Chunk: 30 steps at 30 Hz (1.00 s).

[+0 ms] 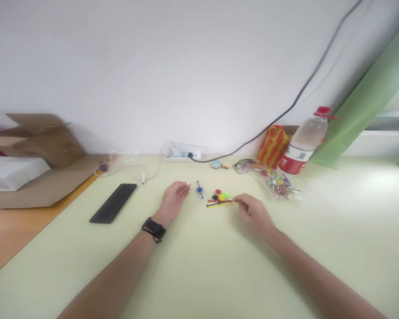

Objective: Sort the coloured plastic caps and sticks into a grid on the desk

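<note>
My left hand (pixel 175 198) pinches a small white piece (pixel 188 184) between thumb and fingertips, left of a blue arrow with a round centre (pixel 200 189) on the table. My right hand (pixel 252 212) has its fingers closed at the right end of a group of thin arrows; what it grips there is too small to make out. In that group are a red arrow (pixel 216 201) and a yellow arrow (pixel 216 206), with a black one between them. Just behind lie a red disc (pixel 218 192), a black disc (pixel 215 197), a yellow disc (pixel 222 197) and a bright green piece (pixel 228 195).
A black phone-like slab (pixel 113 204) lies at the left. Behind are a power strip (pixel 182 153) and cables. At the right stand a bottle (pixel 302 144), a striped bag (pixel 272 146) and a plastic bag of colourful pieces (pixel 281 184). Cardboard (pixel 53 181) holds white boxes (pixel 16 173).
</note>
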Available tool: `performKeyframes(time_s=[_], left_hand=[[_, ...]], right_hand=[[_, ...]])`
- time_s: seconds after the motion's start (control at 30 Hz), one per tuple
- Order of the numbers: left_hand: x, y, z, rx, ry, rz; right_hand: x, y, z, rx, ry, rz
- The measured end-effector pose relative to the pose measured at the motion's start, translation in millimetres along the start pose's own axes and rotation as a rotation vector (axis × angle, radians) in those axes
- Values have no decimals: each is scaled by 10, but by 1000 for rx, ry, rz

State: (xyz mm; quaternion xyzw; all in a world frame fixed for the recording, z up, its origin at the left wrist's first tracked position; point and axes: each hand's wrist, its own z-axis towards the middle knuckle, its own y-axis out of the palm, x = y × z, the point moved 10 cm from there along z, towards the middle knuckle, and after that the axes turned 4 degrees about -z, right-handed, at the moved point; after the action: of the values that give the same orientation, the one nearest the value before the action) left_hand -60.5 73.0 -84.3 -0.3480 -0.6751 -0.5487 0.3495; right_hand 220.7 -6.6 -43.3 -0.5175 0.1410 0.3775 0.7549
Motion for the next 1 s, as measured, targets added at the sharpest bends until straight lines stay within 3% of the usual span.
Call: performKeyframes(time_s=[0.17,0.33,0.63,1.0], left_hand=[[108,-30,-47,27,184,220],[184,76,-102,-59,348,569],[219,123,-112,-67,473,710],[357,199,-220,-17,593,891]], right_hand=[[49,-82,9,21,56,-48],[-12,-76,14,1,23,-82],[-7,-2,5,-76,13,-225],[197,-235,63,21,162,-495]])
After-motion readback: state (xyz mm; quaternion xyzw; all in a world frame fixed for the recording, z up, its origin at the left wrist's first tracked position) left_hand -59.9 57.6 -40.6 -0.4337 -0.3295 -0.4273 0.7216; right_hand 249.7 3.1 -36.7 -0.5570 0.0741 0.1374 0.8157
